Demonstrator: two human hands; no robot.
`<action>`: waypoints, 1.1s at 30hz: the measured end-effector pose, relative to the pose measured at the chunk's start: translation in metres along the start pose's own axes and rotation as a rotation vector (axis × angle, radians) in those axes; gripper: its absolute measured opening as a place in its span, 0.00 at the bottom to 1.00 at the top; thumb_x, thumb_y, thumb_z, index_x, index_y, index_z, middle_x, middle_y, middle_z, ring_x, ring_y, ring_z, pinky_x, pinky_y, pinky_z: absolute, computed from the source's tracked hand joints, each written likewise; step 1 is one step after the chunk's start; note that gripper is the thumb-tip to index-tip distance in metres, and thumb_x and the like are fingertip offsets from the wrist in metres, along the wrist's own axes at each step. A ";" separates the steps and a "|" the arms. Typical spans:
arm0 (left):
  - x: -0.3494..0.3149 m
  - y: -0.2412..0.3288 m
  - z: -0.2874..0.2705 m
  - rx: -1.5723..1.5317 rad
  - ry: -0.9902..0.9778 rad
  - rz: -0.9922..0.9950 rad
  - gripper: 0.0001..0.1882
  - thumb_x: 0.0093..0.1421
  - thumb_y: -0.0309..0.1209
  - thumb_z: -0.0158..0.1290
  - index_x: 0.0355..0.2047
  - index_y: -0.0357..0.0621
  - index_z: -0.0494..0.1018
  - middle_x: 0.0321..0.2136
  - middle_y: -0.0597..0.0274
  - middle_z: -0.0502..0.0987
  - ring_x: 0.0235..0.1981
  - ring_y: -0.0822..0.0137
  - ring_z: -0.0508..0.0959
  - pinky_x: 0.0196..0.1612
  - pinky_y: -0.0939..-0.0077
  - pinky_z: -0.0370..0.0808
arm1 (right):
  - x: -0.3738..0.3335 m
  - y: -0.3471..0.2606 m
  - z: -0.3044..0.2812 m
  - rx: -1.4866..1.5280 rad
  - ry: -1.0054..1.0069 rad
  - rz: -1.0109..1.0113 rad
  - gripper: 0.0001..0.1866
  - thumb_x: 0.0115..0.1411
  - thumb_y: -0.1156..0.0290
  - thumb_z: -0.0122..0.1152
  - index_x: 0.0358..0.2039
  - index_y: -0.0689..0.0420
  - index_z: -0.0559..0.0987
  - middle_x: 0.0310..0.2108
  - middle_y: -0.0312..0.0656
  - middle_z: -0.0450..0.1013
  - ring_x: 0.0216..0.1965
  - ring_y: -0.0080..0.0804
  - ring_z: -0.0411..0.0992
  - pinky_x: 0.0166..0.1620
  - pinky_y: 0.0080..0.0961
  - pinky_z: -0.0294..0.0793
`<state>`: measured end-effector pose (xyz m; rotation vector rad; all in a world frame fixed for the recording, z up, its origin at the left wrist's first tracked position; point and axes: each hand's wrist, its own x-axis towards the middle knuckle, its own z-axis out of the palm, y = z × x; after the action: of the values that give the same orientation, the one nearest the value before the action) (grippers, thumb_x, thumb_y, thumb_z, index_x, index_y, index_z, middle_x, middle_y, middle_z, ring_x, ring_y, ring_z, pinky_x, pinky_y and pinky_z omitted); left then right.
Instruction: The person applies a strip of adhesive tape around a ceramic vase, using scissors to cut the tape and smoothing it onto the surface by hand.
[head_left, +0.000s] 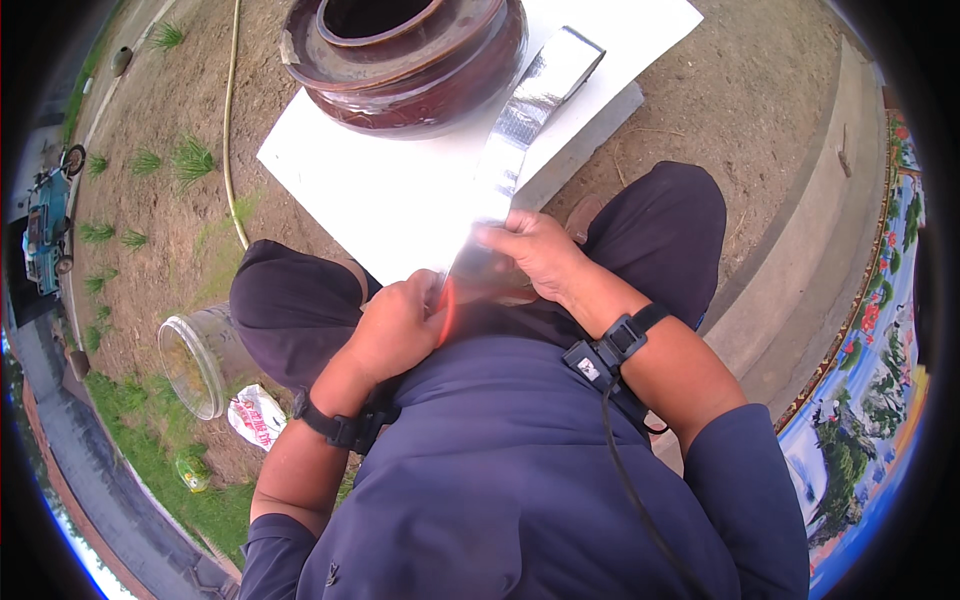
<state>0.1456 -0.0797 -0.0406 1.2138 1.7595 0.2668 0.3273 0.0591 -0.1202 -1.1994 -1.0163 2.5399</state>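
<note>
A wide strip of silver foil tape [530, 105] runs from the top right of a white board down toward my lap. My right hand [540, 252] pinches its near part between thumb and fingers. Just left and nearer to me, my left hand [400, 322] is closed in a fist by the strip's near end. An orange-red curved edge [447, 312] shows along that fist, blurred, and I cannot make out what it belongs to. Beyond my hands a brown glazed jar [420, 95] with a round open mouth stands on the white board [340, 190], left of the tape.
The board lies on a grey slab [590, 150] between my knees. Left of me are a clear plastic tub [195, 365], a white and red packet [257, 416] and a hose [229, 130] on bare soil. A concrete step [790, 230] and a colourful picture [870, 400] are at right.
</note>
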 end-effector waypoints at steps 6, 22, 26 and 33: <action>0.001 -0.004 0.001 -0.024 -0.013 -0.002 0.12 0.66 0.22 0.57 0.47 0.28 0.71 0.35 0.52 0.84 0.34 0.68 0.85 0.37 0.75 0.83 | 0.002 0.003 -0.002 -0.028 0.015 -0.014 0.17 0.63 0.60 0.67 0.44 0.61 0.80 0.34 0.39 0.75 0.32 0.30 0.75 0.32 0.33 0.80; 0.001 0.000 -0.002 -0.022 -0.032 -0.017 0.17 0.62 0.20 0.59 0.50 0.26 0.71 0.35 0.52 0.84 0.36 0.69 0.85 0.41 0.76 0.82 | 0.003 0.000 -0.002 0.050 0.052 -0.029 0.11 0.66 0.63 0.66 0.47 0.51 0.84 0.41 0.27 0.81 0.40 0.15 0.75 0.40 0.16 0.72; 0.002 0.000 -0.002 -0.016 -0.032 -0.014 0.18 0.61 0.20 0.59 0.51 0.26 0.70 0.36 0.51 0.83 0.36 0.69 0.85 0.41 0.76 0.82 | 0.002 -0.001 -0.001 0.038 0.068 -0.019 0.12 0.66 0.62 0.66 0.47 0.50 0.84 0.42 0.27 0.81 0.40 0.14 0.74 0.40 0.17 0.71; 0.003 -0.007 0.001 -0.010 -0.036 -0.018 0.16 0.64 0.20 0.57 0.50 0.27 0.70 0.36 0.50 0.83 0.36 0.67 0.85 0.39 0.75 0.83 | 0.004 0.001 -0.003 0.047 0.032 -0.031 0.12 0.66 0.63 0.67 0.48 0.51 0.84 0.42 0.28 0.81 0.41 0.15 0.74 0.40 0.17 0.71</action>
<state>0.1420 -0.0808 -0.0467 1.1883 1.7350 0.2409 0.3276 0.0616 -0.1246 -1.1989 -0.9550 2.4981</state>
